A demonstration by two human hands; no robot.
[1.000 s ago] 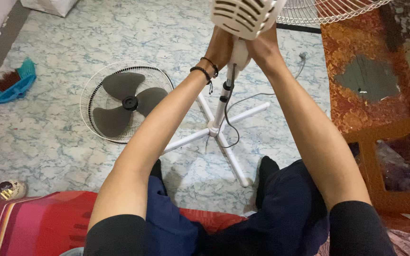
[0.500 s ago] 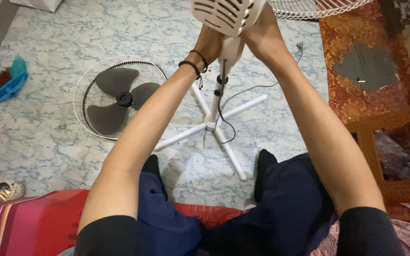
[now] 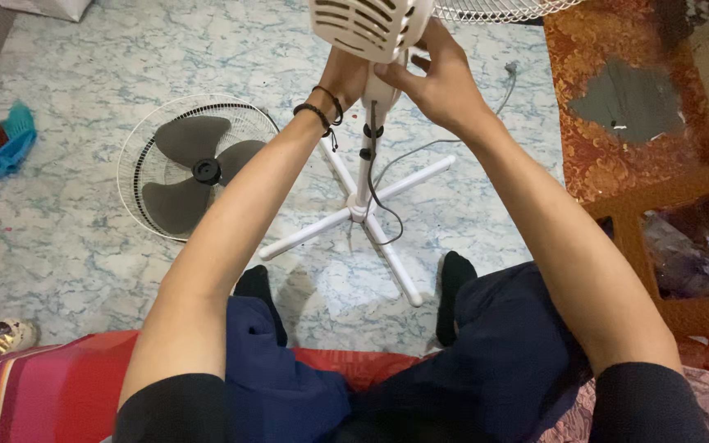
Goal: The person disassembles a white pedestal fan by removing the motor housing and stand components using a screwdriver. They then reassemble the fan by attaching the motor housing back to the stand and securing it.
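Observation:
A white pedestal fan stands on the floor in front of me, its vented motor housing (image 3: 368, 26) at the top of the view. My left hand (image 3: 345, 75) reaches up behind the neck under the housing, a black bracelet on its wrist. My right hand (image 3: 441, 78) wraps the neck just below the housing from the right. The white pole (image 3: 364, 168) runs down to a cross-shaped base (image 3: 360, 215), with a dark cord hanging along it. A white wire grille (image 3: 506, 10) shows behind the housing.
A grey three-blade fan blade in a white grille (image 3: 194, 162) lies flat on the marbled floor at left. A teal brush and dustpan (image 3: 2, 143) sit far left. A wooden table (image 3: 658, 123) stands at right. My legs and a red cushion (image 3: 34, 385) fill the bottom.
The view has shifted a little, so the fan sits slightly further left. My right hand has opened around the neck, fingers spread; both hands stay under the housing.

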